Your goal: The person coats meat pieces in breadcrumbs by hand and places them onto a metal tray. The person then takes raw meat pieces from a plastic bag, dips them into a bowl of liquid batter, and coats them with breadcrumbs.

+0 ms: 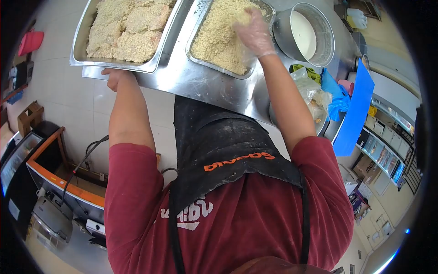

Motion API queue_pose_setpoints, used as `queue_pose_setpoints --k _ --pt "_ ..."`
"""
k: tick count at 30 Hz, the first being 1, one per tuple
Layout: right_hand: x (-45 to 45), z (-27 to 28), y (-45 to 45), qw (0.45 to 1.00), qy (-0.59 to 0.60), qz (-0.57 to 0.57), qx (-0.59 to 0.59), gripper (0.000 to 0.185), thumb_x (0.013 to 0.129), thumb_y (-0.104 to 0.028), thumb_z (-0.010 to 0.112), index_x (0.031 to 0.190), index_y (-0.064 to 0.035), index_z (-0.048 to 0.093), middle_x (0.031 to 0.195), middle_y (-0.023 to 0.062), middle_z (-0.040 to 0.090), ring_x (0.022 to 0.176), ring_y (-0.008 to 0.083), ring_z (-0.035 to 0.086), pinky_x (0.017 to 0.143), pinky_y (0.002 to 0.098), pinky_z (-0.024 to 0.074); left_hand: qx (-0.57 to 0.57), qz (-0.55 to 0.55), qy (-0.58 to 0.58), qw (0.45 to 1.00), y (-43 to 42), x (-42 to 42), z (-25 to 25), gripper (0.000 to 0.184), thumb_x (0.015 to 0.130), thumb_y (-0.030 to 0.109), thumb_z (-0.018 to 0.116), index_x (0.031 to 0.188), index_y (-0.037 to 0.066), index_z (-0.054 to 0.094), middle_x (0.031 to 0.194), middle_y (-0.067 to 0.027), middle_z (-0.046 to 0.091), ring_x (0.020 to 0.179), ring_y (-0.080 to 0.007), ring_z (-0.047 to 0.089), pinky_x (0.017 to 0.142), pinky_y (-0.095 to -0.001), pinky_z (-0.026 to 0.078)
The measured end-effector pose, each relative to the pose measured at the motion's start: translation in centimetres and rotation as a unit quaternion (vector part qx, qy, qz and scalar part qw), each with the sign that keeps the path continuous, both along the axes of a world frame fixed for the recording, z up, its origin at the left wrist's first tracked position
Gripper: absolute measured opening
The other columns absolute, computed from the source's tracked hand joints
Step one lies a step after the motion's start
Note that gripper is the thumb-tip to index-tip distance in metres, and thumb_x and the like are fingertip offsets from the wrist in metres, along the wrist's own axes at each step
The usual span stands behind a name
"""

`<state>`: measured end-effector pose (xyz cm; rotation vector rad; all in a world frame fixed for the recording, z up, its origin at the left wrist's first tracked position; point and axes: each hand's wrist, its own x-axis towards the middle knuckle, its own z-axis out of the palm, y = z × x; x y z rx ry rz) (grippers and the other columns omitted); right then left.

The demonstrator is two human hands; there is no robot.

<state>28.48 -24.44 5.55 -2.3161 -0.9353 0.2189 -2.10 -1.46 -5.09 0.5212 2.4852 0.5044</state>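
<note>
My right hand (256, 34), in a clear plastic glove, is over the right side of a metal tray (214, 67) of pale breadcrumbs (214, 36). Its fingers curl round some crumbs and look slightly blurred. At the left, another metal tray (114, 66) holds several flat, crumb-coated pieces (137, 45) packed side by side. My bare left hand (117, 78) is at that tray's near edge, closed against it from below, with most of its fingers hidden under the rim.
Both trays rest on a steel table (182, 84); the left one overhangs its end. A deep metal pot (285, 34) of white liquid (303, 34) stands at the right. Plastic bags (310, 89) and a blue panel (356, 114) are nearby. An orange-edged counter (68, 189) stands lower left.
</note>
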Motion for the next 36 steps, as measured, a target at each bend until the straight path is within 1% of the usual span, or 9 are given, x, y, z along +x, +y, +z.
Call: queue_pose_setpoints --k 3,6,9,12,19,22,25,28,36 --pt "2.1 -4.7 2.8 0.928 -0.281 0.009 0.244 0.038 0.092 -0.033 0.065 0.104 0.0022 0.072 0.096 0.0304 0.069 0.097 0.042 0.07 0.084 0.0467 0.0549 0.004 0.013 -0.004 1.0 0.2 0.1 0.1 0.08 0.097 0.065 0.038 0.107 -0.007 0.072 0.114 -0.0243 0.072 0.104 -0.0412 0.071 0.092 -0.0506 0.058" --pt "-2.4 -0.1 0.4 0.98 -0.037 0.097 -0.167 0.045 0.096 -0.022 0.06 0.132 0.0037 0.055 0.126 0.0247 0.068 0.113 0.0398 0.068 0.102 0.0464 0.0522 0.003 0.027 -0.003 1.0 0.3 -0.2 -0.8 0.08 0.097 0.065 0.039 0.109 -0.007 0.071 0.115 -0.0241 0.072 0.104 -0.0412 0.071 0.091 -0.0505 0.058" --pt "-6.1 -3.7 -2.7 0.911 -0.318 0.227 -0.13 0.054 0.101 -0.031 0.051 0.141 0.0054 0.051 0.139 0.0265 0.06 0.129 0.0402 0.059 0.112 0.0463 0.0447 -0.006 0.001 0.018 1.0 0.8 -0.5 -1.7 0.079 0.097 0.065 0.04 0.11 -0.007 0.071 0.116 -0.024 0.071 0.105 -0.0409 0.071 0.091 -0.0503 0.058" --pt "-5.9 0.8 -2.2 0.933 -0.143 0.205 -0.258 0.064 0.104 -0.038 0.043 0.149 0.0069 0.044 0.154 0.0259 0.046 0.145 0.0388 0.044 0.121 0.0427 0.0351 -0.003 -0.004 0.013 1.0 0.7 -0.7 -1.8 0.078 0.097 0.065 0.041 0.11 -0.006 0.071 0.117 -0.0239 0.071 0.104 -0.0404 0.071 0.091 -0.0499 0.058" --pt "-1.3 -2.2 0.5 0.973 -0.076 0.153 -0.155 0.073 0.107 -0.049 0.03 0.149 0.0091 0.044 0.153 0.027 0.047 0.149 0.0404 0.037 0.122 0.0449 0.031 0.016 0.01 0.007 1.0 0.3 0.3 0.1 0.077 0.097 0.065 0.043 0.108 -0.006 0.071 0.118 -0.0225 0.071 0.104 -0.0392 0.071 0.091 -0.0494 0.058" --pt "-0.7 -1.4 2.4 0.89 -0.072 0.235 -0.385 0.078 0.107 -0.051 0.028 0.149 0.0133 0.041 0.151 0.0312 0.047 0.148 0.0427 0.037 0.125 0.046 0.0261 0.008 0.009 0.014 1.0 0.1 -0.2 -0.8 0.078 0.097 0.065 0.043 0.109 -0.006 0.071 0.118 -0.0216 0.071 0.105 -0.0386 0.071 0.091 -0.0491 0.058" --pt "0.2 -2.5 2.0 0.963 -0.154 0.193 -0.111 0.036 0.095 -0.031 0.065 0.108 0.0019 0.072 0.092 0.0255 0.07 0.096 0.0384 0.07 0.086 0.0441 0.0547 0.02 0.01 -0.009 1.0 -0.1 0.2 0.3 0.078 0.097 0.065 0.042 0.11 -0.007 0.07 0.117 -0.0218 0.071 0.105 -0.0387 0.071 0.091 -0.0488 0.058" --pt "-4.5 -1.8 -0.4 0.935 -0.217 0.216 -0.176 0.08 0.107 -0.052 0.029 0.147 0.0161 0.04 0.148 0.0349 0.047 0.146 0.0454 0.039 0.126 0.0463 0.0221 0.028 0.044 -0.027 0.998 0.2 0.0 -0.4 0.078 0.097 0.065 0.042 0.11 -0.007 0.07 0.116 -0.0219 0.072 0.104 -0.0389 0.071 0.09 -0.0488 0.058" --pt "-4.9 -3.7 -2.5 0.918 -0.253 0.216 -0.218 0.082 0.106 -0.055 0.033 0.154 0.0123 0.033 0.16 0.0308 0.034 0.153 0.0374 0.031 0.128 0.0418 0.0185 0.041 0.074 -0.034 0.996 0.8 0.3 -0.9 0.077 0.096 0.067 0.044 0.106 -0.005 0.072 0.112 -0.021 0.073 0.1 -0.0388 0.072 0.086 -0.0505 0.059"
